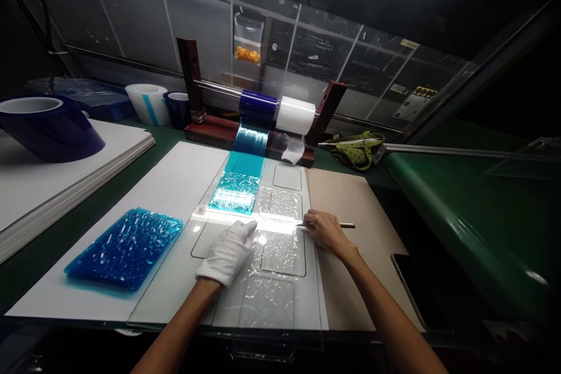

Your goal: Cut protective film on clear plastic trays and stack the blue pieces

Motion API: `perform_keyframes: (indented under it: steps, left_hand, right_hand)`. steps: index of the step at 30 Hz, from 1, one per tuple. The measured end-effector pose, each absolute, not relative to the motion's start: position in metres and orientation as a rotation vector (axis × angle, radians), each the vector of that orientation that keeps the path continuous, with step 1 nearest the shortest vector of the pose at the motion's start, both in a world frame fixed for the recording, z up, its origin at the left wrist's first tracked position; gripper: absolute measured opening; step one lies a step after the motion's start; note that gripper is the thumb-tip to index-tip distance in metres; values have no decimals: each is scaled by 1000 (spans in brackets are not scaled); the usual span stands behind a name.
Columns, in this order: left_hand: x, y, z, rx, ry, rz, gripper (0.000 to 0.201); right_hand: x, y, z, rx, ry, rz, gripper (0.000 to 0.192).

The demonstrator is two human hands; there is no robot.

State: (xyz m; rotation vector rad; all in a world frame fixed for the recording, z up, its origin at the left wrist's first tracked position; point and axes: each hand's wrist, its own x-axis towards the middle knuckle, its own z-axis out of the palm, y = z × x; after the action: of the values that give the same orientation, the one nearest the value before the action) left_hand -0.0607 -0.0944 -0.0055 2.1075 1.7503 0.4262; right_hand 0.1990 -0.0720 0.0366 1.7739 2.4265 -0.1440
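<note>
Two hands work on a clear panel (272, 280) lying on the bench (460, 210).
The gloved left hand (228, 251) presses flat and released on it, below the teal film (239, 184); the bare right hand (324, 232), just beside, grips a thin blade tool (344, 225).

Glossy crinkled blue film (236, 190); white cloth glove (228, 254); probably matt cardboard (355, 210).
</note>
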Motion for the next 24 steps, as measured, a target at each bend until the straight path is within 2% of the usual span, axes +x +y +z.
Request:
perform_keyframes:
  steps: [10, 16, 21, 24]
  left_hand:
    - [-67, -96, -7, 2039, 1678, 536, 32]
    - [-92, -73, 14, 2157, 1627, 662, 51]
    - [-112, -26, 20, 2194, 1777, 603, 74]
    - [-128, 8, 22, 1974, 2039, 570, 57]
  right_hand:
    - [216, -86, 51, 2013, 2477, -287, 12]
    - [166, -81, 58, 2096, 2624, -549, 16]
    - [116, -48, 47, 2198, 2577, -685, 18]
    - [105, -35, 45, 2246, 2576, -769, 22]
